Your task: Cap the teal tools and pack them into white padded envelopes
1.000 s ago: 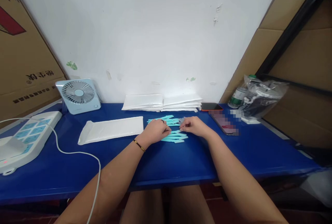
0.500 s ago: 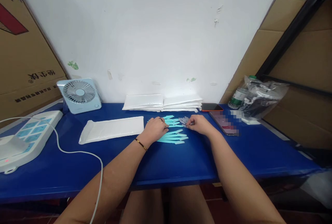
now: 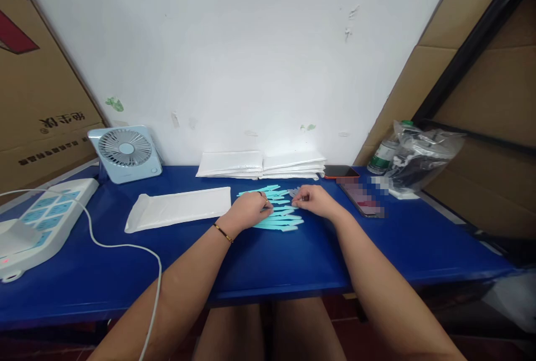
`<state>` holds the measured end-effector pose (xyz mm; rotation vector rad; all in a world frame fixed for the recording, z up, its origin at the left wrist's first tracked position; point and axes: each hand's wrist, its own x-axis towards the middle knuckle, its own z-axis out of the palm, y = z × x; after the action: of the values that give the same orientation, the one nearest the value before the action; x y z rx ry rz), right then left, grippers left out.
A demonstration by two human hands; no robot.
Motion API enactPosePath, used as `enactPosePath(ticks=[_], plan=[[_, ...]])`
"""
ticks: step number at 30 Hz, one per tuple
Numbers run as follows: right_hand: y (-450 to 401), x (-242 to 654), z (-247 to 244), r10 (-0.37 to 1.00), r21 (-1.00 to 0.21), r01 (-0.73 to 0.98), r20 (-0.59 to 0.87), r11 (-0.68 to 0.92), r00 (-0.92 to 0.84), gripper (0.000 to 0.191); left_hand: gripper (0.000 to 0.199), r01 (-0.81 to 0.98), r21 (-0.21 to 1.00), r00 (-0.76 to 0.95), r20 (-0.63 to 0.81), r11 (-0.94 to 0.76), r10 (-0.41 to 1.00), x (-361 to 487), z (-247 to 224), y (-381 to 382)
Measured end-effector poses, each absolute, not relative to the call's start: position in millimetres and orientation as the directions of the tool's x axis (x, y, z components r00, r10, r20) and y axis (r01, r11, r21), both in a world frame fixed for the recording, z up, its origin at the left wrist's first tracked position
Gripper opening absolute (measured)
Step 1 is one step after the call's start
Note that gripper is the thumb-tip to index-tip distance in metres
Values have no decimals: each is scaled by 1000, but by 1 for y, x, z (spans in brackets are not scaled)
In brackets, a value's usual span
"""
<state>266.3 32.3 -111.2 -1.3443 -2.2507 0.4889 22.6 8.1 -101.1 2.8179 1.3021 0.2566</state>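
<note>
Several turquoise eyebrow razors [image 3: 280, 220] lie fanned out on the blue table, slim handles pointing left and blade ends right. My left hand [image 3: 250, 209] rests over their handle ends, fingers closed on one razor, most of which is hidden. A small heap of translucent grey razor caps [image 3: 293, 192] lies just beyond the blade ends. My right hand [image 3: 312, 200] is pinched at the tip of a razor in the middle of the fan, with what looks like a small cap between thumb and forefinger, mostly covered by the fingers.
A white padded pouch [image 3: 180, 208] lies left of the razors. Stacked white pouches [image 3: 293, 164] sit against the wall. Two phones, a bottle [image 3: 383, 155] and a plastic bag are rightward; a blue fan [image 3: 125, 152], power strip [image 3: 54, 221] and white cable [image 3: 125, 245] leftward.
My right hand has shifted left from the grey caps to the razor tips. My left hand has moved slightly left and nearer to me, uncovering more of the far razors.
</note>
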Motion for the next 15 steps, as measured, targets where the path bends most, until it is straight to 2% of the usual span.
enactPosePath(ticks=[3, 9, 12, 15], plan=[[39, 265, -115, 895, -440, 789, 327, 429, -304, 17, 27, 806, 103, 559, 187, -582, 808, 22, -104, 13], [46, 261, -120, 893, -310, 853, 311, 419, -325, 11, 28, 832, 52, 537, 178, -553, 825, 21, -104, 16], [44, 271, -118, 884, -329, 828, 286, 454, -371, 11, 27, 828, 44, 545, 170, -559, 821, 21, -104, 16], [42, 280, -116, 881, -398, 786, 242, 473, -407, 13, 28, 831, 42, 543, 160, -555, 824, 21, -105, 15]])
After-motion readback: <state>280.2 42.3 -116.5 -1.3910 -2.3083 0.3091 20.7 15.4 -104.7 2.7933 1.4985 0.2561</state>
